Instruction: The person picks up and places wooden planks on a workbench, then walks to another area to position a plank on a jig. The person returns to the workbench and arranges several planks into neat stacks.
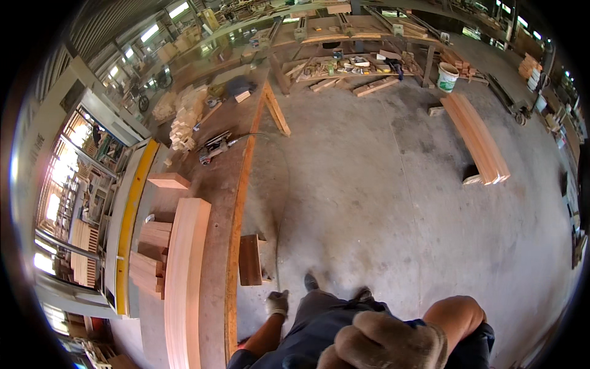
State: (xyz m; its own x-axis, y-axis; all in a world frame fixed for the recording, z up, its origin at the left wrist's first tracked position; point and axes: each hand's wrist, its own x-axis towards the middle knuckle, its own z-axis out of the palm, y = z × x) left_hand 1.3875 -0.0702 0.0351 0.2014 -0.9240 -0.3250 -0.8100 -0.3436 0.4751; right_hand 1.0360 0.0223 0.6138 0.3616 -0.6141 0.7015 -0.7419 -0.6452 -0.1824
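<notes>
My left hand (278, 303), in a pale work glove, hangs low beside the workbench (218, 246). Its fingers are curled in and I see nothing in them. A thin hose (280, 246) on the floor runs down toward that hand. Large and close at the bottom, my gloved right hand (390, 341) is raised in front of my body with the fingers bent inward; whatever they may hold is hidden. On the bench to my left lies a long stack of planed timber (186, 277), apart from both hands. Shorter wood blocks (150, 264) sit just beyond it.
A machine with a yellow edge strip (134, 227) borders the bench. A power tool (212, 150) and piled offcuts (184, 120) lie farther along. Long boards (476, 138) rest on supports at the right. A white bucket (447, 77) stands near a cluttered rear table (344, 37).
</notes>
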